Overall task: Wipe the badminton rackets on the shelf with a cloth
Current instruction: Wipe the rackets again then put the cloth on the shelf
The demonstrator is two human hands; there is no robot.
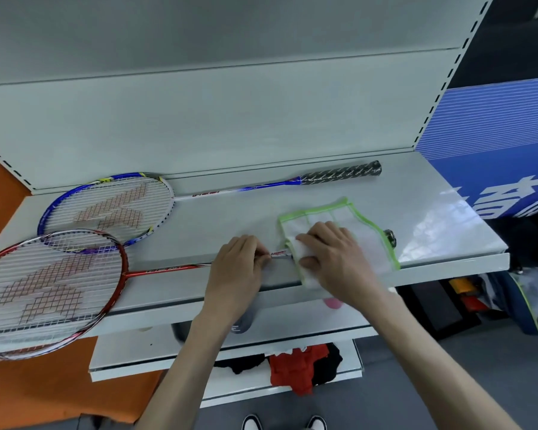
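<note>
We see a white shelf (432, 209) with two rackets lying on it, heads to the left. The blue racket (106, 209) lies at the back along the wall, its black grip pointing right. The red racket (53, 283) lies near the front edge, its head overlapping the blue one's rim and sticking out past the shelf's left front corner. Our left hand (236, 268) pinches the red racket's shaft between thumb and fingertips, just left of the cloth (370, 243). The cloth, white with a green border, is draped over the handle end of the red racket, whose butt cap peeks out at the cloth's right edge. Our right hand (333, 252) lies on the cloth with fingers curled down over it, gripping cloth and handle together. The two hands are close, with a short bare piece of shaft between them. Below, a lower shelf (339, 377) holds red and black clothes (298, 367). A blue panel (494, 135) with white characters stands to the right, and shoe tips (252, 423) show at the bottom.
</note>
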